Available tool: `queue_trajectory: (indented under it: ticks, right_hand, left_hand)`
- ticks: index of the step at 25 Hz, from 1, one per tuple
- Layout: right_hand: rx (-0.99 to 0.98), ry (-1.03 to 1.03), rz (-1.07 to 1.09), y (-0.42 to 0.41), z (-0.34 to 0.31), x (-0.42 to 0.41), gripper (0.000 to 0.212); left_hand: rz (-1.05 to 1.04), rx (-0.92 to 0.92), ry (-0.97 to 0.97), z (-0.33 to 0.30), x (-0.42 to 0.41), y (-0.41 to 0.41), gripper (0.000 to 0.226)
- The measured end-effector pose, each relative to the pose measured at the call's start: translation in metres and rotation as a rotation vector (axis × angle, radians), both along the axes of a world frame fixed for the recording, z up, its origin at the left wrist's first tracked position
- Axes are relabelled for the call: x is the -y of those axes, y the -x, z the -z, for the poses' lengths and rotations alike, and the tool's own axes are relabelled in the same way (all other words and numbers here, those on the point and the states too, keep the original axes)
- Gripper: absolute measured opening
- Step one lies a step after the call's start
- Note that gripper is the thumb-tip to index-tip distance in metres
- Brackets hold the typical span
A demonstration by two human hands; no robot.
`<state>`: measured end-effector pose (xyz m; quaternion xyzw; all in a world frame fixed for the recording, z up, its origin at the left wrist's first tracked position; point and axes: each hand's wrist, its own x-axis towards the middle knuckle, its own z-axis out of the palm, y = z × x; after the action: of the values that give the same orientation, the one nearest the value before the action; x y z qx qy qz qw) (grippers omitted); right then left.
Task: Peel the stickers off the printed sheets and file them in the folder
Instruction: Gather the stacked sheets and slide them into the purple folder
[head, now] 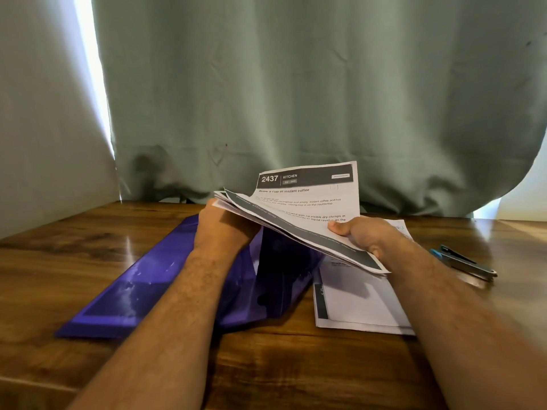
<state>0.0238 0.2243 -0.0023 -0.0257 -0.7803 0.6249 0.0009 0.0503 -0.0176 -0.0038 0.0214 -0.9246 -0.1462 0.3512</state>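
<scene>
1. Sheets [307, 208]: a sheaf of printed pages is held up over the table [296, 365], between both hands, above the folder. The top page stands nearly upright and reads "2437 KITCHEN" and "Brew a cup of instant coffee"; the pages below it fan out flatter, their dark header bands showing.
2. Left hand [220, 224]: it holds the sheaf's left edge, the back of the hand toward the camera; its fingers are hidden behind the paper.
3. Right hand [359, 235]: it grips the sheaf's right lower corner, thumb pressed on top of the pages, fingers curled beneath.
4. Folder [154, 285]: purple and glossy, it lies on the table under the left forearm, with one flap raised under the sheaf.
5. Stack [358, 300]: more printed pages lie flat on the table just right of the folder, partly under the right forearm.
6. Stapler [464, 261]: blue and dark, it lies on the table to the right, apart from the stack.
7. Curtain [296, 84]: grey-green, it hangs behind the table.
</scene>
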Motion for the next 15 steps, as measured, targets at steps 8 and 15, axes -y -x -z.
queue_trajectory:
  ticks: [8,15]
  right_hand:
    - [0.086,-0.130,-0.213,0.002,-0.001,-0.065,0.030]
    - [0.181,-0.201,-0.463,-0.006,0.001,-0.056,0.059]
  left_hand:
    - [0.002,0.028,-0.346,-0.007,-0.004,-0.011,0.008]
    - [0.040,0.102,-0.302,-0.010,-0.008,-0.017,0.013]
